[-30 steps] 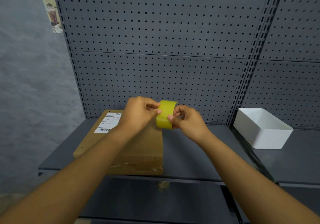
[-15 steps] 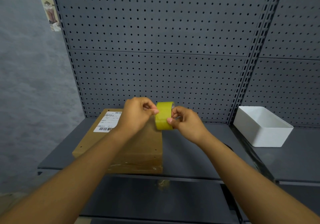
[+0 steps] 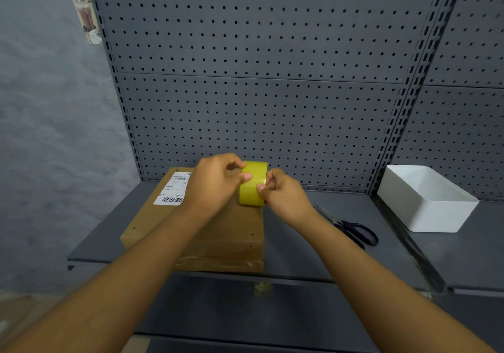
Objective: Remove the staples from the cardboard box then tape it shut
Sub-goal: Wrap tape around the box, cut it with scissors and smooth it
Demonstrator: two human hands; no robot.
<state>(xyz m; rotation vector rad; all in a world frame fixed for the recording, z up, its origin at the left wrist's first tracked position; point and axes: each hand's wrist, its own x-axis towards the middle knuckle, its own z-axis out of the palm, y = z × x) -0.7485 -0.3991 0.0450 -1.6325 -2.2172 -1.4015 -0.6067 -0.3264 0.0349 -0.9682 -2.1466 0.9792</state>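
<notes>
A brown cardboard box (image 3: 229, 232) lies flat on the grey shelf (image 3: 300, 249), with a white shipping label (image 3: 173, 189) at its far left corner. Above its far right corner I hold a yellow tape roll (image 3: 252, 186) upright in both hands. My left hand (image 3: 215, 181) grips the roll's left side, thumb on its face. My right hand (image 3: 283, 194) pinches the roll's right edge with thumb and fingertips. The box's flaps look closed; shiny tape shows along its near edge.
Black-handled scissors (image 3: 351, 227) lie on the shelf right of the box. A white plastic bin (image 3: 428, 200) stands at the far right. A grey pegboard wall (image 3: 272, 80) backs the shelf, and a lower shelf (image 3: 245, 309) sits below.
The roll has stayed between both hands while my fingers shifted slightly on it. The scissors on the shelf have come into view beside my right forearm.
</notes>
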